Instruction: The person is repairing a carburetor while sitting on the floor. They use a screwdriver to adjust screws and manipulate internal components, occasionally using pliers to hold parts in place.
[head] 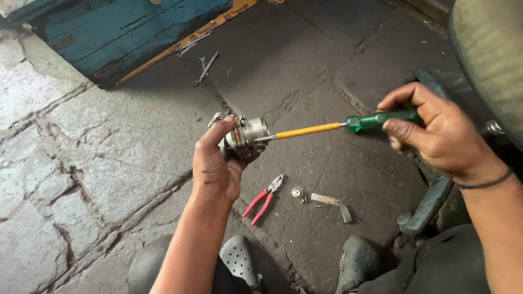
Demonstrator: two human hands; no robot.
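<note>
The left hand (218, 163) clasps a metal fitting (248, 136) steady off the floor, while the right hand (436, 130) grasps a green-handled screwdriver (348, 126), tip seated against it.

Left hand (217, 166): raised from below, fingers curled in a closed grip, thumb up.
Right hand (436, 133): reaching in from the right, fist closed, knuckles up.
Right wrist: bears a dark band.

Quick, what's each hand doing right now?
Left hand: closed around the metal part.
Right hand: closed on the screwdriver, tip at the part.
</note>
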